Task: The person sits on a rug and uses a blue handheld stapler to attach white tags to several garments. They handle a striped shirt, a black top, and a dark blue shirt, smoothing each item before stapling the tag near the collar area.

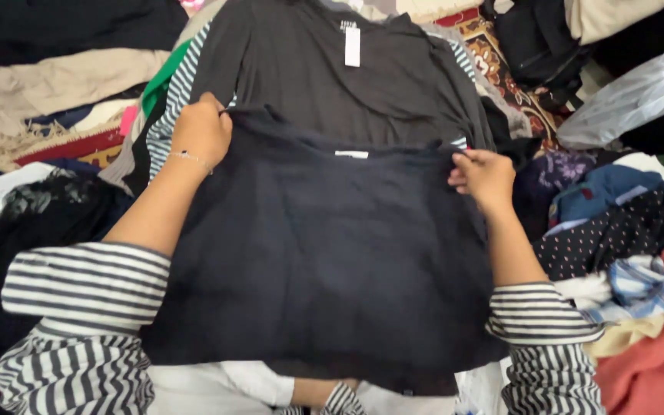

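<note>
Head view, single frame. A dark navy top (pixel 324 253) lay spread flat across the person's lap, its upper edge held at both corners.

Left hand (pixel 201 131): curled shut on the top's upper left corner; the cloth bunched up under the knuckles, fingertips hidden beneath the hand. A thin bracelet (pixel 190 157) sat at the wrist.

Right hand (pixel 486 177): fingers (pixel 463 165) pinched together on the upper right corner, the edge of the fabric caught between thumb and fingers, pointing inward toward the middle of the garment.

Between the two hands the upper edge ran roughly straight, with a small white label (pixel 351 154) showing at its centre. The lower hem hung over the knees, above a white garment (pixel 217 388).

Both forearms were bare; black-and-white striped sleeves (pixel 86 288) were pushed up to the elbows.

Just beyond the navy top lay a charcoal long-sleeved shirt (pixel 324 69), flat, with a white hang tag (pixel 353 46) at its neck. It rested on a blue-and-white striped garment (pixel 174 96), with a green piece (pixel 159 84) at that garment's left.

Surroundings: loose heaps of clothing on a patterned red rug (pixel 493 54). To the right, a dark polka-dot fabric (pixel 609 238), a blue plaid cloth (pixel 647 284), a coral-red cloth (pixel 655 369) and a translucent white plastic bag (pixel 632 100), contents not discernible. To the left, beige cloth (pixel 48 88).
</note>
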